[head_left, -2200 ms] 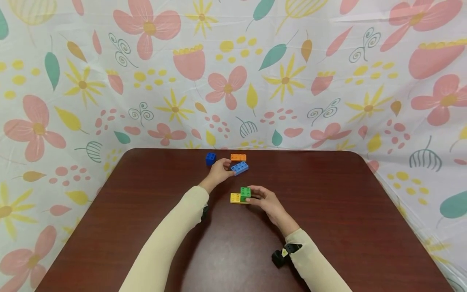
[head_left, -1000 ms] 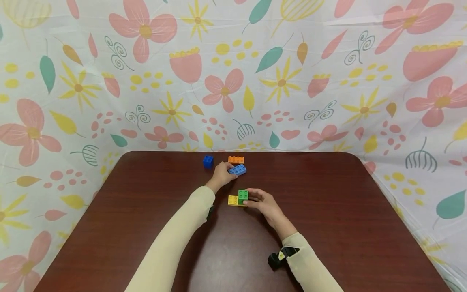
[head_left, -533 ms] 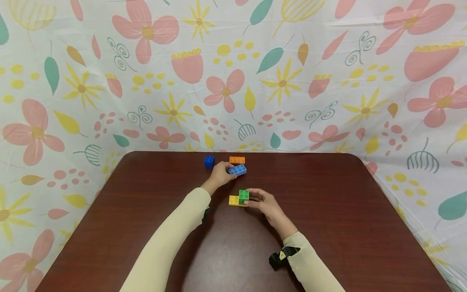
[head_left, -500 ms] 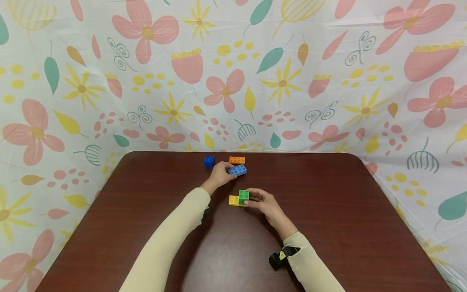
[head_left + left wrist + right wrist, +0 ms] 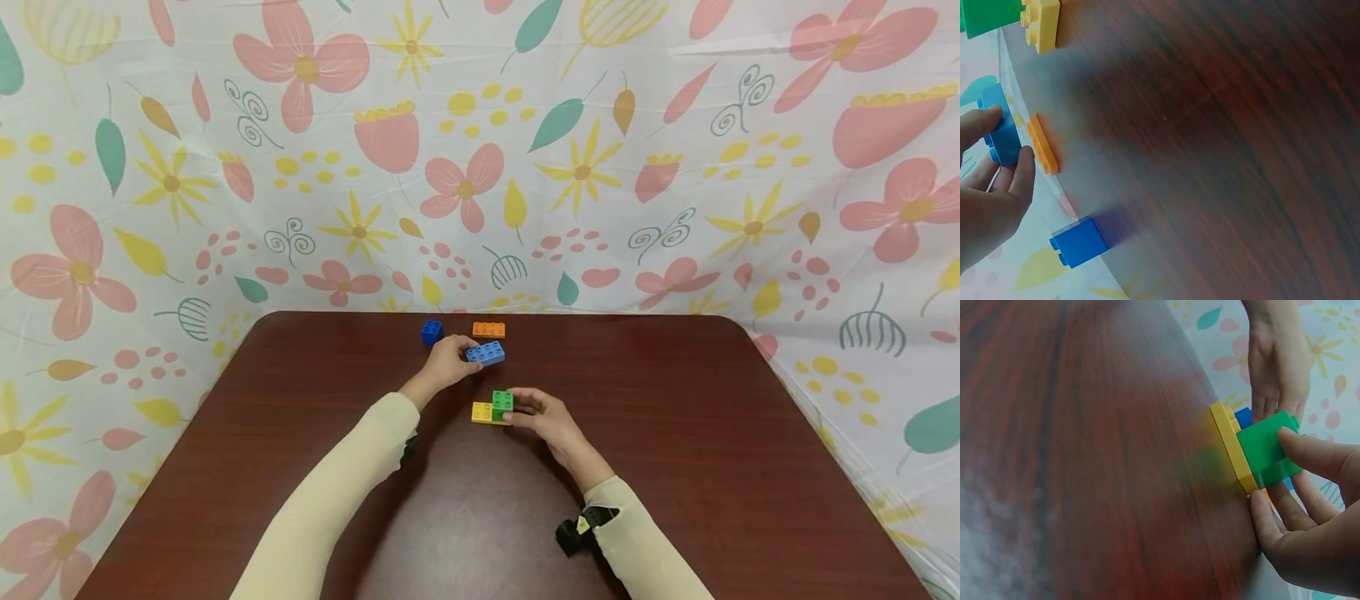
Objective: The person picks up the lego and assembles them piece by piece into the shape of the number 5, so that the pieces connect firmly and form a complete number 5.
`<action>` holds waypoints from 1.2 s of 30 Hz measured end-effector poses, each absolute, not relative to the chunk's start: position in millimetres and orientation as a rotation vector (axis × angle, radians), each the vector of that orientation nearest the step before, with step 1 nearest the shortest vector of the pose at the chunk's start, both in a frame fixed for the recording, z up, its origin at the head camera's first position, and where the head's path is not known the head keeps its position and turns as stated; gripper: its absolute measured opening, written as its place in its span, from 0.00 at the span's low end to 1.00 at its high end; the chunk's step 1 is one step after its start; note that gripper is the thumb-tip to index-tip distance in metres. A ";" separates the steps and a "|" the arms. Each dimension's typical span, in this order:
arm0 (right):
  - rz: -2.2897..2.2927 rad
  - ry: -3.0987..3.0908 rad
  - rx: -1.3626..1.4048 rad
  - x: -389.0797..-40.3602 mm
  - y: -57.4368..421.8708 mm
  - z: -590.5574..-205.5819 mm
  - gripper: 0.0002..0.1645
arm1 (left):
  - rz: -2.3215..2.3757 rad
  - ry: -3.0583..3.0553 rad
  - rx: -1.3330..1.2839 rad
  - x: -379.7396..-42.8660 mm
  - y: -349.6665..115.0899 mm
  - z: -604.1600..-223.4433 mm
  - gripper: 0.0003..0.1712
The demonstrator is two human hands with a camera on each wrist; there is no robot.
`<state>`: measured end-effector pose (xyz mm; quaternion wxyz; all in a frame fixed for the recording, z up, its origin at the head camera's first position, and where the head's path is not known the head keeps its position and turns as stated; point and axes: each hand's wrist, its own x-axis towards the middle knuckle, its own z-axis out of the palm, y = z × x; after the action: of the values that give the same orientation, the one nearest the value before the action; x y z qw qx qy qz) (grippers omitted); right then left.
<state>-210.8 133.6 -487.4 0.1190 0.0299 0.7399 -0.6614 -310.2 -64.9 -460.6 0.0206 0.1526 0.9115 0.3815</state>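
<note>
My left hand point(image 5: 447, 363) pinches a light blue building brick point(image 5: 486, 354) between thumb and fingers. In the left wrist view this brick point(image 5: 1004, 125) appears lifted off the tabletop. Nearer to me, my right hand point(image 5: 553, 423) grips a green brick point(image 5: 503, 405) that sits on the right part of a flat yellow brick point(image 5: 482, 412). The right wrist view has the thumb against the green brick's side point(image 5: 1265, 450), and a fingertip touches the end of the yellow brick point(image 5: 1229, 445). Part of the yellow brick is hidden under the green one.
A dark blue brick point(image 5: 432, 332) stands left of my left hand near the table's far edge. An orange flat brick point(image 5: 489, 330) lies just behind the light blue one. The brown table point(image 5: 675, 467) meets a flower-printed cloth point(image 5: 637, 167) at the back.
My left hand has taken hold of the light blue brick and shifted it slightly left and toward me, away from the orange brick. The right hand keeps its grip on the green brick.
</note>
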 end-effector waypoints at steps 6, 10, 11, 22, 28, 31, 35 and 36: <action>-1.935 2.161 0.089 -211.0 135.0 -487.7 0.27 | 1.207 2.802 0.484 -302.2 -67.8 -452.7 0.20; -1.937 2.161 0.088 -210.9 135.6 -488.3 0.27 | 1.206 2.794 0.515 -296.7 -68.6 -448.2 0.21; -1.935 2.166 0.080 -210.7 135.8 -488.6 0.27 | 1.205 2.796 0.529 -295.5 -68.8 -447.5 0.21; -1.937 2.156 0.082 -209.5 134.7 -488.6 0.28 | 1.190 2.796 0.753 -282.0 -75.4 -444.8 0.24; -1.934 2.160 0.077 -211.1 134.7 -489.4 0.29 | 1.254 2.765 0.835 -276.5 -78.0 -443.0 0.23; -1.936 2.153 0.084 -211.6 134.9 -489.0 0.29 | 1.272 2.752 0.846 -275.4 -78.8 -444.2 0.22; -1.934 2.154 0.085 -212.1 135.2 -489.3 0.29 | 1.311 2.710 0.847 -272.8 -79.5 -444.1 0.22; -1.931 2.155 0.086 -212.1 135.1 -489.2 0.29 | 1.316 2.704 0.850 -272.0 -79.6 -443.6 0.22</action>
<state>-212.1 135.1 -489.2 0.1231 0.0294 0.7388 -0.6619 -272.0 -79.6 -443.6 0.0084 0.2720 0.8652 0.4211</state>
